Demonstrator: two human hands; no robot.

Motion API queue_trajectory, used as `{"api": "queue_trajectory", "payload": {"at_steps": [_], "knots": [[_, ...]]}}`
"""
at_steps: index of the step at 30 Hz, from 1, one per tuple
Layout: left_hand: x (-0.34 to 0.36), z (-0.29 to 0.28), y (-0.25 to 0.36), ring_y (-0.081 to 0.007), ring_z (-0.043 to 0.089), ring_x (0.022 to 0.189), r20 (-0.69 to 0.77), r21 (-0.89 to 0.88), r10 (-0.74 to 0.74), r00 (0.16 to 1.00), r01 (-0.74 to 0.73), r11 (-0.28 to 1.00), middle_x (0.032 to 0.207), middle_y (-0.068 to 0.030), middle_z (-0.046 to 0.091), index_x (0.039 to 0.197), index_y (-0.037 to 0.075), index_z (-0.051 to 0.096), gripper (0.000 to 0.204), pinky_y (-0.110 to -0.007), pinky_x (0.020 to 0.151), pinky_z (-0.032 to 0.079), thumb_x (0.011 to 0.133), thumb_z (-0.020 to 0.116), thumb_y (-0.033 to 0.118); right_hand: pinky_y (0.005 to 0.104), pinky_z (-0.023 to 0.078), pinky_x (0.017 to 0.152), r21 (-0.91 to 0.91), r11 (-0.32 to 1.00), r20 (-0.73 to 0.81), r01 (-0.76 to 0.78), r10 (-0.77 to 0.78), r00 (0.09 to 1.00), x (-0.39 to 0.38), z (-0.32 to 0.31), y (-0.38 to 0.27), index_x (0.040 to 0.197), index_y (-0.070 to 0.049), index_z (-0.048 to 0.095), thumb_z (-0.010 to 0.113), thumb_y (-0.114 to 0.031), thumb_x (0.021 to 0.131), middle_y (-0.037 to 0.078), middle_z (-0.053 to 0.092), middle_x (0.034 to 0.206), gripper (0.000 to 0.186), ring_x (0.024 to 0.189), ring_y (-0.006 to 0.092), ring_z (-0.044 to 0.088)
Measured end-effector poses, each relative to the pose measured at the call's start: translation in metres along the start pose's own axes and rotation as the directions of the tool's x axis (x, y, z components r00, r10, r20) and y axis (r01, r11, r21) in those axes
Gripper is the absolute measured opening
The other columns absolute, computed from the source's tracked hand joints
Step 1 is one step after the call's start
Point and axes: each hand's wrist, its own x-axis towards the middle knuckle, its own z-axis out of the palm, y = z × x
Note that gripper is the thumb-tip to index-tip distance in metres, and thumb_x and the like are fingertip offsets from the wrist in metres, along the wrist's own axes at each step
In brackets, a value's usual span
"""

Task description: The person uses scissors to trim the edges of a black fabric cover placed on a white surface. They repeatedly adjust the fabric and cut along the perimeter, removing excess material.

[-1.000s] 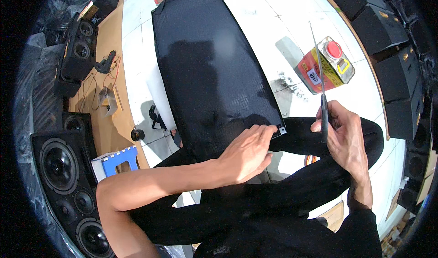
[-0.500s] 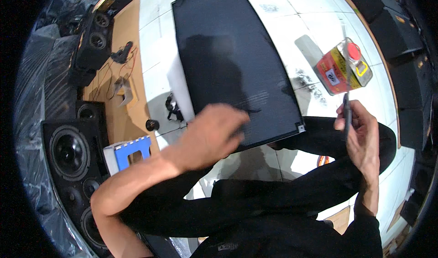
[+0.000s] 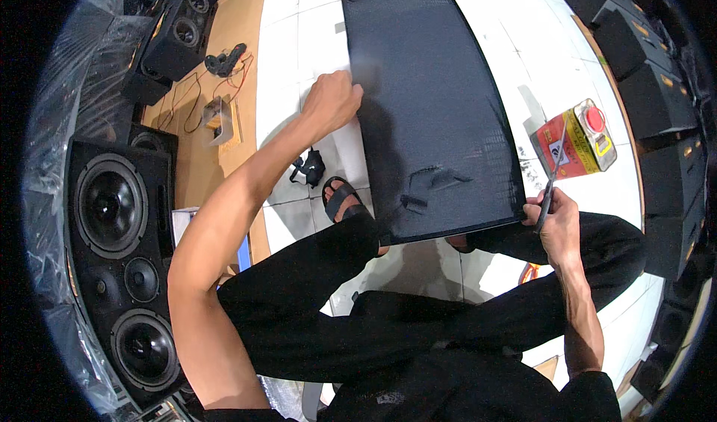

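Observation:
A long black panel (image 3: 441, 101), covered in mesh-like cloth, lies in front of me with its near end by my knees. Dark creases and marks show in the cloth near that end. My left hand (image 3: 332, 102) is closed at the panel's left edge, the fingertips curled against it and partly hidden. By the near right corner, my right hand (image 3: 554, 220) is closed around the dark handle of a long thin-bladed tool (image 3: 547, 202), which points away from me. Its fingers also touch the panel's corner.
A red and yellow can (image 3: 573, 142) with a red cap stands right of the panel. Speaker cabinets (image 3: 112, 205) line the left side, dark boxes (image 3: 657, 116) the right. A black strapped item (image 3: 310, 168) lies near my sandalled foot (image 3: 342, 198). Cables (image 3: 196, 97) lie on brown board.
My left hand has moved from over the panel's near end to its left edge, farther away. My right hand has come down and left to the near right corner with the tool.

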Motion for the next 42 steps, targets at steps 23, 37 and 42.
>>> {"api": "queue_trajectory", "payload": {"at_steps": [23, 37, 42], "knots": [[-0.122, -0.018, 0.114, -0.0259, 0.057, 0.097, 0.446, -0.249, 0.749, 0.49, -0.736, 0.63, 0.094, -0.0059, 0.062, 0.099, 0.01, 0.069, 0.046, -0.04, 0.091, 0.041, 0.081, 0.074, 0.052, 0.0232, 0.046, 0.052, -0.139, 0.978, -0.321, 0.156, -0.193, 0.927, 0.034, -0.015, -0.031, 0.097, 0.003, 0.07, 0.082, -0.036, 0.084, 0.003, 0.065, 0.071, 0.043, 0.057, 0.0101, 0.058], [-0.13, 0.009, 0.106, -0.0205, 0.06, 0.09, 0.365, -0.572, 0.692, 0.623, -0.436, 0.694, 0.081, -0.002, 0.068, 0.082, 0.009, 0.076, 0.011, -0.036, 0.092, 0.038, 0.083, 0.071, 0.018, 0.0305, 0.047, 0.052, -0.519, 0.821, 0.49, 0.239, 0.056, 0.87, -0.059, -0.049, -0.043, 0.103, 0.005, 0.07, 0.084, -0.009, 0.069, 0.012, 0.071, 0.072, 0.039, 0.057, 0.0152, 0.062], [-0.129, 0.015, 0.106, -0.0218, 0.06, 0.088, 0.342, -0.562, 0.665, 0.664, -0.423, 0.711, 0.08, -0.0048, 0.067, 0.077, 0.006, 0.071, 0.011, -0.038, 0.091, 0.04, 0.083, 0.068, 0.015, 0.0411, 0.05, 0.054, -0.589, 0.55, 0.675, 0.593, -0.069, 0.735, -0.063, -0.059, -0.041, 0.096, 0.0, 0.067, 0.082, -0.01, 0.071, 0.017, 0.065, 0.069, 0.031, 0.06, 0.0323, 0.066]]}}
